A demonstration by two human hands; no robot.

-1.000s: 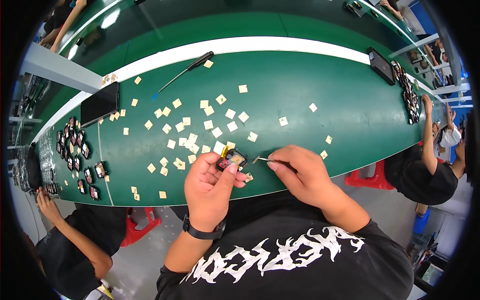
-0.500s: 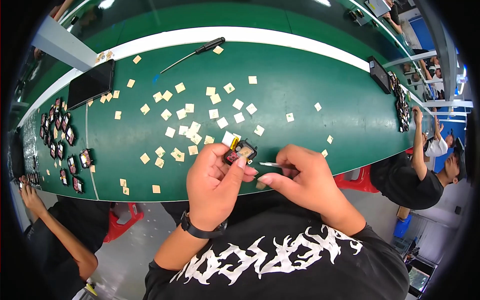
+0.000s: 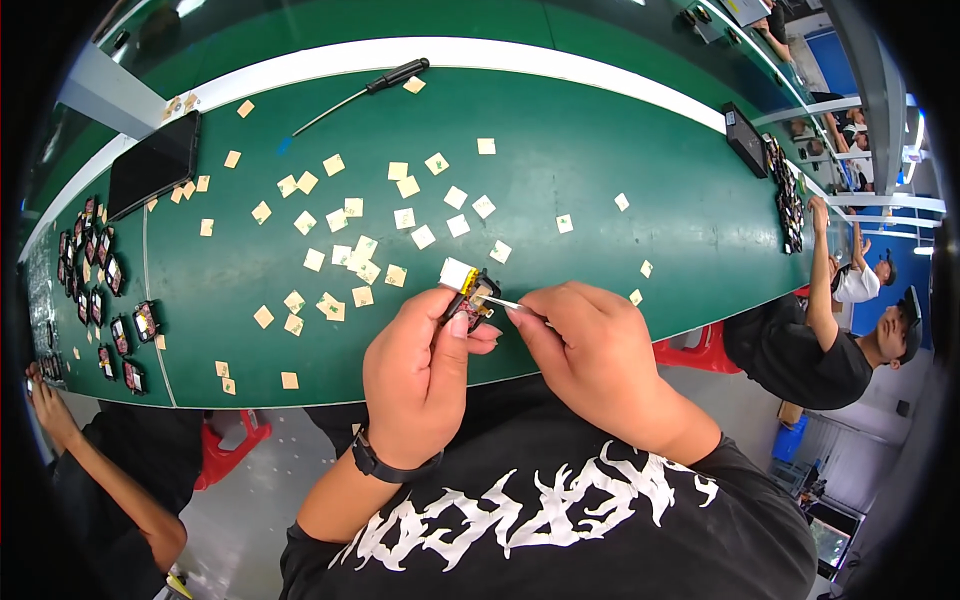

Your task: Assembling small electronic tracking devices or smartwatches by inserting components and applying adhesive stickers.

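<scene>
My left hand [image 3: 415, 355] is closed around a small black electronic device [image 3: 487, 293], its open inside facing up. A white block with yellow tape [image 3: 457, 274], which looks like a battery, sticks out from the device's far left side. My right hand [image 3: 595, 345] pinches slim metal tweezers [image 3: 511, 304] between thumb and fingers. Their tip reaches into the device, near a tan patch inside; whether it touches the patch I cannot tell. Beyond my hands, several small tan and whitish adhesive squares [image 3: 423, 237] lie scattered over the green table [image 3: 560, 130].
A screwdriver [image 3: 398, 76] lies at the far edge. On the left are a black flat tray [image 3: 157, 165] and several similar devices [image 3: 146, 320]. A dark box [image 3: 745, 140] and more devices [image 3: 787, 200] sit far right. Co-workers sit at both sides, near red stools [image 3: 695, 350].
The tweezers have moved left, from beside the device to inside it. My left hand has tilted the device, and the white block shows more. The whole view has shifted slightly.
</scene>
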